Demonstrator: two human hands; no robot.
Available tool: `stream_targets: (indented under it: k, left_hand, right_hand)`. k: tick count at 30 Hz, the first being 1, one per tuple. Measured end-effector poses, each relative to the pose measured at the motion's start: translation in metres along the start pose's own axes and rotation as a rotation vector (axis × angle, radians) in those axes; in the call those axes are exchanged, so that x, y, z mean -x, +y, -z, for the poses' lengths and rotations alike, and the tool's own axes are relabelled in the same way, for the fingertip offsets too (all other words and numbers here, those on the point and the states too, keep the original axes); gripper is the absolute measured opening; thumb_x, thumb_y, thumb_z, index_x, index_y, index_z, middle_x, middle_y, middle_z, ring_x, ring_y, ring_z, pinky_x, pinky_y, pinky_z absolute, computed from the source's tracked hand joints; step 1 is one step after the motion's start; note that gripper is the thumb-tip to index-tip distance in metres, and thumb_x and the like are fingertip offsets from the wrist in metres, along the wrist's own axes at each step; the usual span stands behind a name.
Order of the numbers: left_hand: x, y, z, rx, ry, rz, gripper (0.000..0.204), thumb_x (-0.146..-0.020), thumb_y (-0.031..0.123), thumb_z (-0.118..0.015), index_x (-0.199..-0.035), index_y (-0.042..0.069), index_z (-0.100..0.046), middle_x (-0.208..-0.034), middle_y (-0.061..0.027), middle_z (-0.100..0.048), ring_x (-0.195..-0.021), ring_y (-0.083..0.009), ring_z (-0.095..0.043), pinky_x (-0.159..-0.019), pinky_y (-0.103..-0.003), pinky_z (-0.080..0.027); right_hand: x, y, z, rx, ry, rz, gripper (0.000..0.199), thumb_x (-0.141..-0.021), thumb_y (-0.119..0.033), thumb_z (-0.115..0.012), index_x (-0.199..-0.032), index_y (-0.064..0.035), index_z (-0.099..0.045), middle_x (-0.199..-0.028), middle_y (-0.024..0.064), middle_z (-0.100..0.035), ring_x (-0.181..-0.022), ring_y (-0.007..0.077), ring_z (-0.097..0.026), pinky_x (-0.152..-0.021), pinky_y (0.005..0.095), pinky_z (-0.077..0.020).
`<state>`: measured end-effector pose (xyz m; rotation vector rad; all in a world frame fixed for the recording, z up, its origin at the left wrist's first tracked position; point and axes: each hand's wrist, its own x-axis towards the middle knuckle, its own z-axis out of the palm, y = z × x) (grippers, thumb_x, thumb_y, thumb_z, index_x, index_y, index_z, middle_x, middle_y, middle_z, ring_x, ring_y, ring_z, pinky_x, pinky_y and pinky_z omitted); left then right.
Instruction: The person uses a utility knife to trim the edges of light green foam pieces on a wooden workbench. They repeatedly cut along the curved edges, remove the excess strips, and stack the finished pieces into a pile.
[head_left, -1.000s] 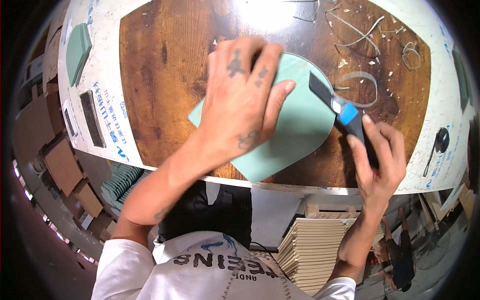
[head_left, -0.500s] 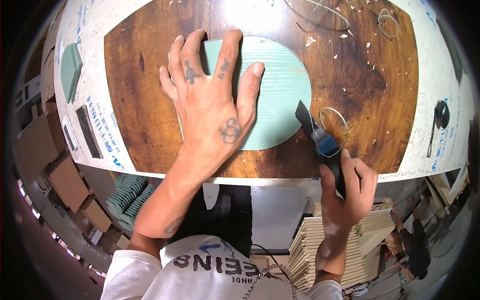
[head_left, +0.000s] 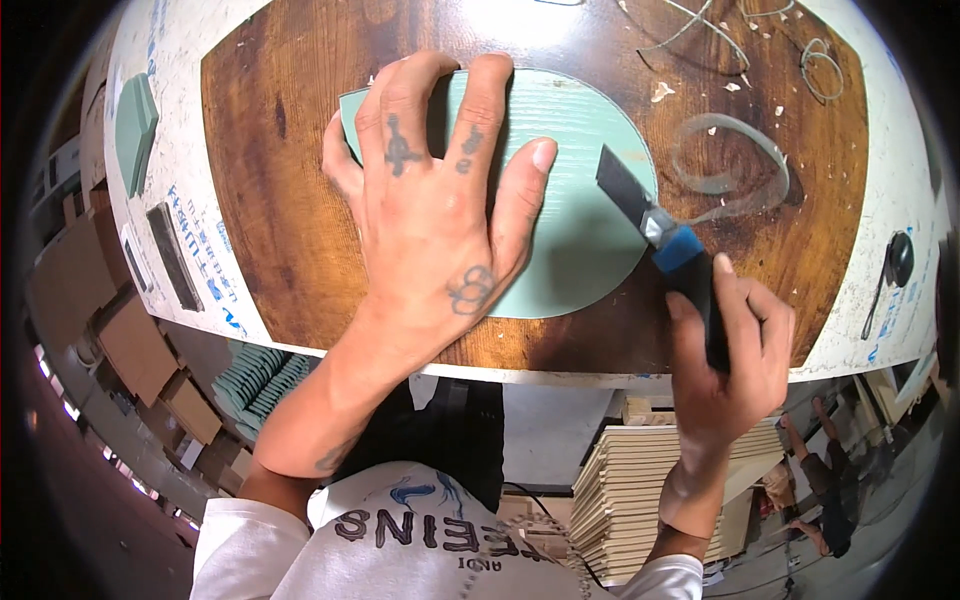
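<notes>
A pale green, rounded panel (head_left: 575, 230) lies on the wood-grain board. My left hand (head_left: 430, 200) rests on it with fingers spread, its fingertips around the far edge. The handle of a knife (head_left: 680, 245) is in my right hand (head_left: 735, 350); it has a broad dark blade, a blue collar and a black grip. The blade points up and left, over the panel's right edge; whether it touches cannot be made out. A thin curled strip (head_left: 765, 165), smeared by motion, loops out to the right from beside the blade's base.
The wood-grain board (head_left: 280, 200) covers the middle of the white table. More strips (head_left: 822, 70) and small chips lie at the far right. Green pieces (head_left: 137, 135) and a dark bar (head_left: 175, 260) sit on the left, a black oval object (head_left: 900, 260) on the right. Stacked panels (head_left: 630, 500) stand below.
The knife has moved up and right, its blade now further over the panel. The curled strip has swung outward to the right. My left hand stays on the panel.
</notes>
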<state>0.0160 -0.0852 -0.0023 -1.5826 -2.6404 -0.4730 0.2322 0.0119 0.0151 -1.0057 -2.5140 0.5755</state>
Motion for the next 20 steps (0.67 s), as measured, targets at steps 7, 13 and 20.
stream_targets:
  k: [7, 13, 20]
  left_hand:
    - [-0.003, 0.000, -0.001, 0.022, -0.001, -0.012, 0.045, -0.096, 0.031, -0.062, -0.133, 0.007, -0.061, -0.129, -0.0182, -0.053, -0.120, -0.0333, -0.050, -0.108, -0.051, -0.027]
    - [-0.038, -0.013, 0.013, 0.092, -0.144, -0.101, 0.054, -0.094, 0.039, -0.066, -0.137, 0.008, -0.056, -0.134, -0.0163, -0.049, -0.126, -0.0371, -0.045, -0.110, -0.055, -0.028]
    - [-0.037, -0.010, 0.001, 0.069, -0.128, 0.154, 0.076, -0.088, 0.037, -0.072, -0.143, -0.008, -0.042, -0.137, -0.0328, -0.040, -0.129, -0.0474, -0.040, -0.110, -0.055, -0.032]
  right_hand:
    - [-0.049, 0.007, -0.006, -0.054, 0.002, 0.057, 0.045, -0.068, -0.005, -0.088, -0.111, -0.0035, -0.074, -0.089, 0.0101, -0.063, -0.079, 0.0251, -0.061, -0.068, 0.0362, -0.0494]
    - [0.001, 0.010, 0.017, 0.017, -0.091, 0.034, 0.045, -0.074, -0.012, -0.086, -0.116, -0.0001, -0.073, -0.094, 0.0134, -0.061, -0.081, 0.0275, -0.061, -0.069, 0.0375, -0.0511]
    - [0.041, -0.007, 0.013, 0.023, -0.023, -0.121, 0.049, -0.073, -0.016, -0.088, -0.116, -0.0016, -0.073, -0.098, 0.0122, -0.063, -0.085, 0.0304, -0.060, -0.075, 0.0398, -0.0512]
